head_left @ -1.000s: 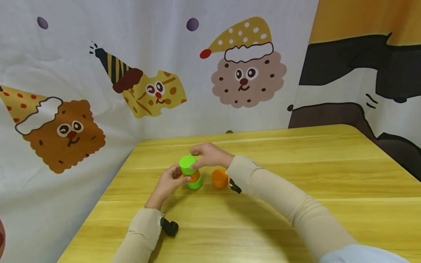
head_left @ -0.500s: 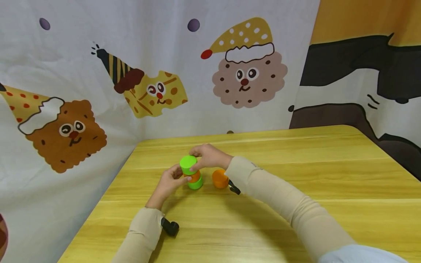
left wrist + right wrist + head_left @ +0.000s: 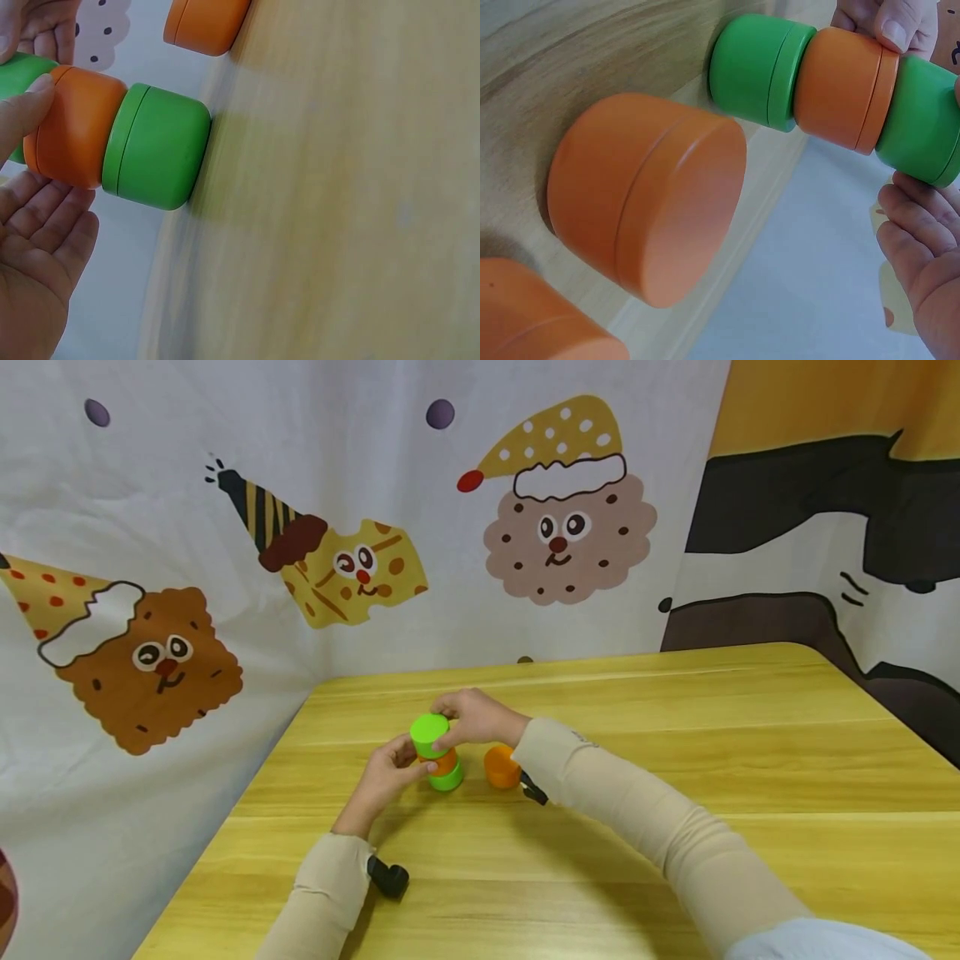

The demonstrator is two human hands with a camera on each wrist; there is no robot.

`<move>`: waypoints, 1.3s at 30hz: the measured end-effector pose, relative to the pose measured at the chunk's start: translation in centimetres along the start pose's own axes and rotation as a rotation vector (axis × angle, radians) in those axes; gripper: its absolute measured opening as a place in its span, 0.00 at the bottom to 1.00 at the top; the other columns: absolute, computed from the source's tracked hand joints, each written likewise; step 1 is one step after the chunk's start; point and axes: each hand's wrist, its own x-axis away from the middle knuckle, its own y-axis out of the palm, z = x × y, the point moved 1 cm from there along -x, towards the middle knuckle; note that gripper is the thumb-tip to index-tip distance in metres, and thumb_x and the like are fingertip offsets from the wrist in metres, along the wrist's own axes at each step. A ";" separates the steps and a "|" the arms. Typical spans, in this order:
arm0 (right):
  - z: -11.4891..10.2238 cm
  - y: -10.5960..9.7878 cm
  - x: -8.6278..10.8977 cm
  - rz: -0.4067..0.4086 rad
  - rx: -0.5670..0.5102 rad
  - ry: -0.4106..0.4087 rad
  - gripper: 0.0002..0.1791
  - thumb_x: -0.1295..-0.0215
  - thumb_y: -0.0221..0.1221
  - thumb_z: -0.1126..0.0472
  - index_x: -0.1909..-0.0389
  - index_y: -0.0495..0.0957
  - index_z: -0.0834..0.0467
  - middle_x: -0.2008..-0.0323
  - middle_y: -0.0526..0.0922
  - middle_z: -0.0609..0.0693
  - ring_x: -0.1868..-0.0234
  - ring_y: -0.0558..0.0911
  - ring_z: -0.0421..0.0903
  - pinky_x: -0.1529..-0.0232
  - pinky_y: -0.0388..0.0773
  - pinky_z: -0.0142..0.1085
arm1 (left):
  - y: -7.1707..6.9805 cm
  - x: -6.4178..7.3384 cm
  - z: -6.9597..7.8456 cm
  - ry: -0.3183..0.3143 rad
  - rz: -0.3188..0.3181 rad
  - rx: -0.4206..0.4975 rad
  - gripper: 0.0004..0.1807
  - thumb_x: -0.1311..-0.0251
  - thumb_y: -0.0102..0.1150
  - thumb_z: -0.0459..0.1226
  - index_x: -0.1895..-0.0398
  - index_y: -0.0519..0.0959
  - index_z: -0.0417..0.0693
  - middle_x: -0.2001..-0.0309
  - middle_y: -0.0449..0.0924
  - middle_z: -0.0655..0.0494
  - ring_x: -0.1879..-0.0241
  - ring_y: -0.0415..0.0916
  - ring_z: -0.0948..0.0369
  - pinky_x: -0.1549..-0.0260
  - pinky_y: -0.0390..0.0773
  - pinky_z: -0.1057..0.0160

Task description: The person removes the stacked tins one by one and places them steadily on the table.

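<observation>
Three small round lidded jars stand stacked on the table. At the bottom is a green jar (image 3: 446, 777), in the middle an orange jar (image 3: 441, 763), on top another green jar (image 3: 430, 736). My left hand (image 3: 384, 781) holds the middle orange jar from the left, its thumb in front. From the right, my right hand (image 3: 480, 718) grips the top green jar between thumb and fingers. In the right wrist view the middle jar (image 3: 844, 90) sits against both green ones, with the top green jar (image 3: 922, 120) slightly tilted off line.
Right of the stack stands a loose orange jar (image 3: 502, 767). Another orange jar (image 3: 540, 319) shows in the right wrist view; in the head view it seems hidden behind the right sleeve. The wooden table (image 3: 712, 727) meets a printed curtain (image 3: 450, 610) at the back.
Both hands and the stack have kept nearly the same places. Only a tiny shift of the head view shows.
</observation>
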 end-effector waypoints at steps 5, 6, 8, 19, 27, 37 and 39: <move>0.1 0.1 0.0 0.002 -0.020 0.017 0.24 0.49 0.69 0.56 0.50 0.75 0.55 0.57 0.81 0.45 0.51 0.77 0.42 0.55 0.77 0.32 | 0.0 0.0 0.0 0.002 -0.002 -0.008 0.30 0.47 0.66 0.40 0.41 0.71 0.44 0.44 0.75 0.46 0.42 0.70 0.52 0.40 0.66 0.51; 0.1 0.1 0.1 0.003 -0.024 0.022 0.24 0.49 0.69 0.56 0.50 0.75 0.55 0.57 0.80 0.45 0.51 0.77 0.43 0.55 0.77 0.32 | 0.1 0.0 0.0 0.002 -0.002 -0.006 0.30 0.47 0.66 0.40 0.41 0.71 0.44 0.44 0.75 0.46 0.42 0.70 0.52 0.40 0.67 0.51; 0.1 0.1 0.1 0.004 -0.034 0.030 0.24 0.49 0.69 0.55 0.50 0.76 0.55 0.57 0.80 0.44 0.51 0.77 0.43 0.55 0.77 0.33 | 0.1 0.0 0.1 -0.004 0.002 -0.001 0.29 0.48 0.66 0.39 0.41 0.71 0.44 0.44 0.75 0.46 0.43 0.71 0.52 0.41 0.68 0.52; 0.0 0.2 0.4 0.028 -0.051 0.035 0.25 0.50 0.69 0.54 0.51 0.76 0.54 0.58 0.80 0.44 0.54 0.77 0.42 0.56 0.77 0.32 | 0.1 0.1 0.5 -0.045 -0.014 0.006 0.29 0.46 0.65 0.38 0.39 0.70 0.43 0.43 0.74 0.45 0.42 0.70 0.52 0.40 0.68 0.53; -0.4 -0.6 0.7 0.080 -0.045 -0.001 0.23 0.51 0.69 0.54 0.53 0.77 0.54 0.61 0.79 0.45 0.59 0.77 0.40 0.60 0.77 0.32 | 0.1 0.1 0.1 -0.032 0.004 0.018 0.30 0.47 0.66 0.39 0.40 0.70 0.44 0.44 0.75 0.46 0.42 0.70 0.52 0.40 0.67 0.53; 0.4 -0.8 0.7 0.092 -0.045 -0.008 0.22 0.54 0.71 0.53 0.57 0.77 0.53 0.63 0.79 0.43 0.59 0.77 0.40 0.59 0.77 0.33 | 0.2 0.2 0.1 -0.055 -0.006 0.050 0.31 0.46 0.65 0.38 0.37 0.67 0.44 0.41 0.72 0.46 0.40 0.68 0.52 0.39 0.66 0.53; 0.6 -0.9 0.8 0.094 -0.042 -0.011 0.22 0.55 0.72 0.53 0.57 0.78 0.52 0.63 0.80 0.43 0.59 0.77 0.40 0.59 0.77 0.33 | 0.2 0.1 0.0 -0.061 -0.004 0.045 0.31 0.46 0.65 0.39 0.38 0.68 0.45 0.41 0.72 0.47 0.41 0.68 0.53 0.40 0.66 0.53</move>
